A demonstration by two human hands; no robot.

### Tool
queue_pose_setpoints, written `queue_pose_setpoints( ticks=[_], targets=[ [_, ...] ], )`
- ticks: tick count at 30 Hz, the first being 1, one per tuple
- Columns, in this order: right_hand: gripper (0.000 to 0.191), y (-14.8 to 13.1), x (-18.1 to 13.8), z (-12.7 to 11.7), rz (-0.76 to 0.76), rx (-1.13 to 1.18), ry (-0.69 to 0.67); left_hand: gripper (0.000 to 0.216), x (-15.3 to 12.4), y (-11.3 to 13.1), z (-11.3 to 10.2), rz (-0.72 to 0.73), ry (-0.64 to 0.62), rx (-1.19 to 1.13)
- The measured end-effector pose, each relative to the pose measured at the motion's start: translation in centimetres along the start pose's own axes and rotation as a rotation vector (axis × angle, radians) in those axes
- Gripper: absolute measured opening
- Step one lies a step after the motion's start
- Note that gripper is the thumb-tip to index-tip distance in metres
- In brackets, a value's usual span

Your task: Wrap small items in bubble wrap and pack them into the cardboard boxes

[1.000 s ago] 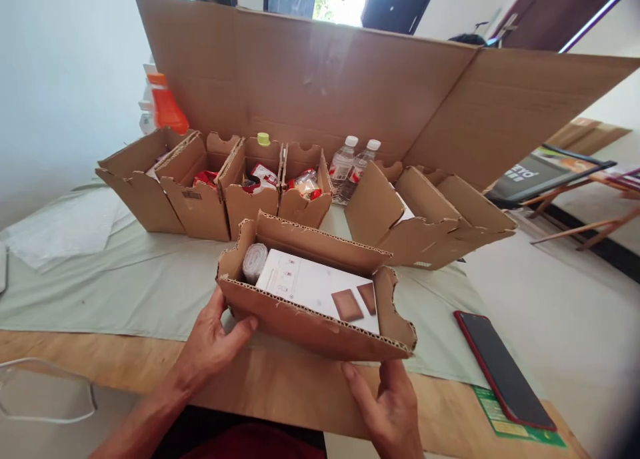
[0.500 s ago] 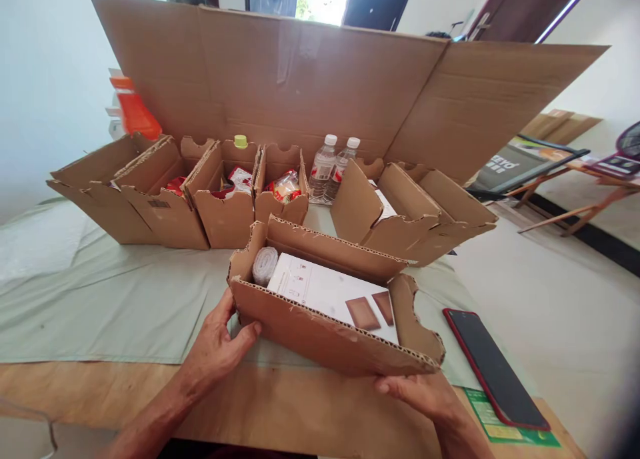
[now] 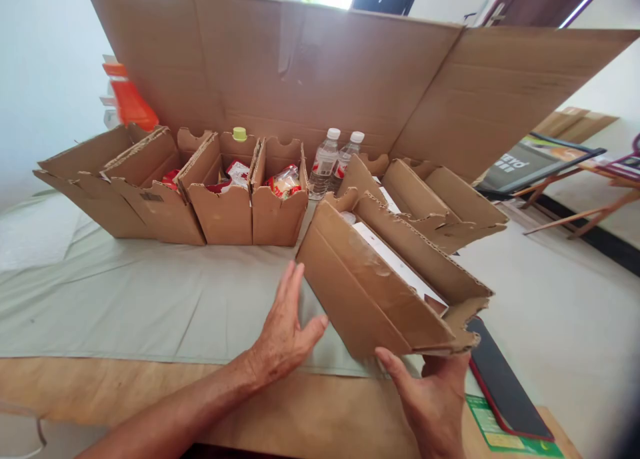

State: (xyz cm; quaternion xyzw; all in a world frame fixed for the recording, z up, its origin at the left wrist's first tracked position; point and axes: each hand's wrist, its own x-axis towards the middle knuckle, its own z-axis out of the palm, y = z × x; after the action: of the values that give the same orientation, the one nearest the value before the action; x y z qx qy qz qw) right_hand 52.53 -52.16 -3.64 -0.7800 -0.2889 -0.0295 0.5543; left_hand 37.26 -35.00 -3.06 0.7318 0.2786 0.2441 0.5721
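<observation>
An open cardboard box (image 3: pixel 350 285) stands turned at an angle on the green cloth, right of the middle. Inside it I see part of a white printed carton (image 3: pixel 395 265) and, at the far end, a bit of a clear plastic roll (image 3: pixel 348 217). My right hand (image 3: pixel 433 389) grips the box's near right end from below, thumb on the long side and fingers partly hidden under it. Beside the box's left side, my left hand (image 3: pixel 287 325) is open with its fingers stretched out; whether a fingertip touches the cardboard I cannot tell.
Several cardboard bins (image 3: pixel 225 212) holding packaged goods stand at the left back. Two water bottles (image 3: pixel 325 164) and more cardboard bins (image 3: pixel 440 199) are at the right back. A tall cardboard panel (image 3: pixel 320 72) rises behind. A phone (image 3: pixel 510 379) lies on a green card (image 3: pixel 510 425) at right.
The box has moved right and back and turned, its far end now pointing toward the bottles. My left hand has come off its left end and opened; my right hand still holds it.
</observation>
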Motion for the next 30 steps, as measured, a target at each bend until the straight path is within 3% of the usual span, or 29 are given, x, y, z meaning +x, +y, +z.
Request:
queue_pose_setpoints(
  ticks=[3,7,13,18,24,27,30],
  targets=[
    [0.109,-1.0,-1.5,1.3,-0.014,-0.073,0.004,0.089,-0.8,-0.4,0.2,0.064,-0.205,0.013],
    [0.103,-1.3,-2.6,1.5,-0.082,-0.124,-0.020,0.092,-0.3,-1.1,-0.2,0.101,-0.288,0.020],
    [0.088,-0.5,0.0,2.3,-0.204,-0.209,0.051,0.090,2.1,-2.3,-1.5,0.104,-0.242,-0.073],
    [0.052,-0.4,3.6,4.2,-0.191,-0.204,-0.072,0.076,3.4,-3.0,-2.6,-0.011,-0.201,-0.275],
    [0.041,-0.6,7.4,7.0,-0.130,-0.152,-0.127,0.088,3.1,-3.2,-2.1,-0.069,-0.112,-0.284],
    [0.037,-0.4,8.0,7.7,-0.132,-0.155,-0.117,0.096,3.1,-3.7,-1.7,-0.050,-0.053,-0.275],
    [0.031,-1.2,6.7,7.7,-0.175,-0.146,-0.181,0.096,3.4,-4.1,-1.7,-0.018,-0.033,-0.278]
  ],
)
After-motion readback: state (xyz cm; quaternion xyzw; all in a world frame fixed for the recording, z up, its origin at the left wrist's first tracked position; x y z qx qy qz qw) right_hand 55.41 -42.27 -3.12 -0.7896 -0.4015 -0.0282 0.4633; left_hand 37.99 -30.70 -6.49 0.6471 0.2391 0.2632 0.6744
